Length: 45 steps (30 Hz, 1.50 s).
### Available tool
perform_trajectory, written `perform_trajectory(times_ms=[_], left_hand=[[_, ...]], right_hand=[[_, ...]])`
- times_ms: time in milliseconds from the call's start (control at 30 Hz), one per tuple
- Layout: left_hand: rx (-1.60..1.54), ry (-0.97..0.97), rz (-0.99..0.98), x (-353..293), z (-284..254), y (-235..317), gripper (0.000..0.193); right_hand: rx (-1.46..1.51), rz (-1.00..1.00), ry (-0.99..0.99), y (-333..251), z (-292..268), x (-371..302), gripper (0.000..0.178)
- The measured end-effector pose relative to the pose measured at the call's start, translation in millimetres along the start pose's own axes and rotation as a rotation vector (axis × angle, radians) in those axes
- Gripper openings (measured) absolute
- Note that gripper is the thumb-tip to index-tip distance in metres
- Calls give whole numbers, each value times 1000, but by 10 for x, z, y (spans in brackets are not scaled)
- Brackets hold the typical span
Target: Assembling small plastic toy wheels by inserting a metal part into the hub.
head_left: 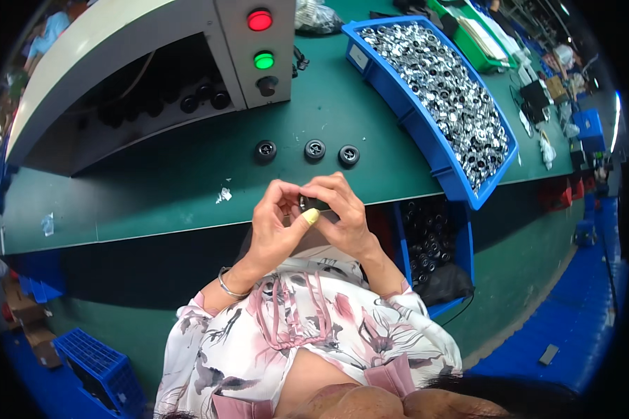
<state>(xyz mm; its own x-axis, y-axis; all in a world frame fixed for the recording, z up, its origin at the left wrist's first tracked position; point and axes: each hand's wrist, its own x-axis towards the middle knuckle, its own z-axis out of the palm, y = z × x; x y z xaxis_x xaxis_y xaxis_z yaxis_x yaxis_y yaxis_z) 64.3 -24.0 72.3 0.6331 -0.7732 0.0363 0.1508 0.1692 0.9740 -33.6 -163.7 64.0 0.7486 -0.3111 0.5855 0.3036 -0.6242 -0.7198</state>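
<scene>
My left hand (272,222) and my right hand (344,215) meet just off the table's near edge, fingers closed around a small black wheel (305,202). The fingers cover most of it; a dark rim with a shiny bit shows between them. A yellow wrap covers my left thumb tip. Beyond my hands, three more black toy-sized wheels with spoked hubs lie in a loose row: a left wheel (265,151), a middle wheel (314,149) and a right wheel (349,156).
A blue bin (416,115) full of shiny silver parts stands at the right on the green table (168,188). At the left is a pale machine (230,56) with red and green lights and dark wheels inside. Below the edge, a blue crate (468,241) holds black parts.
</scene>
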Motion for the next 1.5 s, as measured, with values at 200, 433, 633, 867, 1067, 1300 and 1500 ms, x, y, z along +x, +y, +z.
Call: perform_trajectory(times_ms=[200,433,633,867,1067,1300,1500], left_hand=[[246,29,57,25,87,-47,32],[583,90,342,164,28,88,30],[602,125,304,203,-16,35,30],[525,129,289,224,-71,-37,38],[495,71,256,227,-122,-16,41],[-527,-93,-283,226,60,127,36],[-300,-43,-240,268,80,45,25]], right_hand=[[14,25,61,-23,27,-48,53],[-108,233,28,-107,-262,91,44],[-526,284,55,206,-597,288,39],[-551,245,-6,309,-495,314,38],[-308,311,37,185,-463,268,34],[-107,353,38,-101,-337,300,44],[253,477,-102,-112,-346,214,34]])
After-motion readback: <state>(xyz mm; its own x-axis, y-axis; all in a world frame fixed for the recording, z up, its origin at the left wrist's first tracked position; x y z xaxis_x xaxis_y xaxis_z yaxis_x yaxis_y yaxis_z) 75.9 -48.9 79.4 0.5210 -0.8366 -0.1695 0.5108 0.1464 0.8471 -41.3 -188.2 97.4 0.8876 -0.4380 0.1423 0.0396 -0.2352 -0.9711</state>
